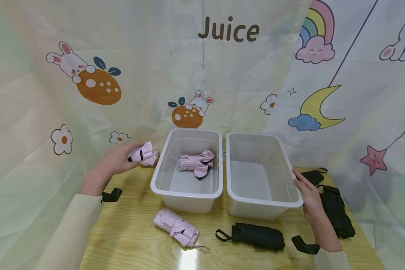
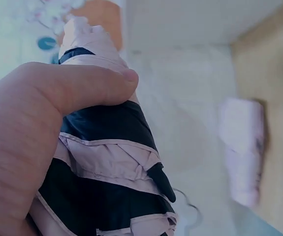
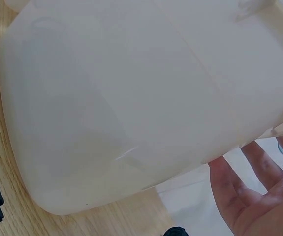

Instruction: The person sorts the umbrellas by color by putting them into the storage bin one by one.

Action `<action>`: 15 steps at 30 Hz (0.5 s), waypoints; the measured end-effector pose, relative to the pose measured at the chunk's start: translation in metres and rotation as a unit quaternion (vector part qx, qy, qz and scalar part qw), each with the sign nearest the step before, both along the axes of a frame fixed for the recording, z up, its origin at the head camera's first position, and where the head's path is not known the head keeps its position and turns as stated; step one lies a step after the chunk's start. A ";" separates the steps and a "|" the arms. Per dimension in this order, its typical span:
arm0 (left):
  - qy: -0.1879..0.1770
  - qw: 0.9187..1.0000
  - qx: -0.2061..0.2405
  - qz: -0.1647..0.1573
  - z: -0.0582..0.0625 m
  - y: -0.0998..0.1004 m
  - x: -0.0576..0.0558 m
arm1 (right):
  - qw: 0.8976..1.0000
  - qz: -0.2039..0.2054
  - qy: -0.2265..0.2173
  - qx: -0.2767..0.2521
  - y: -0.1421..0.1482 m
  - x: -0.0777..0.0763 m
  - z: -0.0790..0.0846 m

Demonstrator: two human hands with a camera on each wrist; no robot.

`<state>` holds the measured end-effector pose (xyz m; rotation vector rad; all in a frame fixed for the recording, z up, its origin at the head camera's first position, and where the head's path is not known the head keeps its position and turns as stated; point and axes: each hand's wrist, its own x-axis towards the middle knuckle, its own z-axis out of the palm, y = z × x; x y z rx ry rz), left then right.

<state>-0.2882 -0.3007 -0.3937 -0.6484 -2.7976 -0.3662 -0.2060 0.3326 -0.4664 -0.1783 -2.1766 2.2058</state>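
My left hand (image 1: 116,159) grips a folded pink umbrella (image 1: 140,153) left of the left white bin (image 1: 187,195). Its black inner side shows between pink folds in the left wrist view, with my thumb (image 2: 97,83) across it. Another pink umbrella (image 2: 242,150) lies on the table beyond. Inside the left bin rests a pink umbrella (image 1: 192,162). On the right side, my right hand (image 1: 310,197) touches the rim of the right white bin (image 1: 263,203). In the right wrist view, its fingers (image 3: 225,182) are fairly straight and spread against the bin's edge.
In front of the bins lie a pink umbrella (image 1: 177,228) with a wrist loop and a black umbrella (image 1: 258,236). More black umbrellas (image 1: 337,212) lie right of the right bin, partly behind my hand. A printed curtain (image 1: 148,75) hangs behind the wooden table (image 1: 121,232).
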 end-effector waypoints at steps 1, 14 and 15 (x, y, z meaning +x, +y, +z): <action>0.002 1.000 -0.005 -0.004 0.004 0.005 -0.001 | 1.000 0.001 0.000 0.000 0.000 0.000 0.000; -0.013 0.997 -0.039 -0.070 0.048 0.076 -0.009 | 1.000 0.004 0.004 0.004 0.001 -0.002 -0.002; -0.012 0.996 -0.047 -0.072 0.049 0.082 -0.010 | 1.000 0.004 0.005 0.004 0.001 -0.002 -0.003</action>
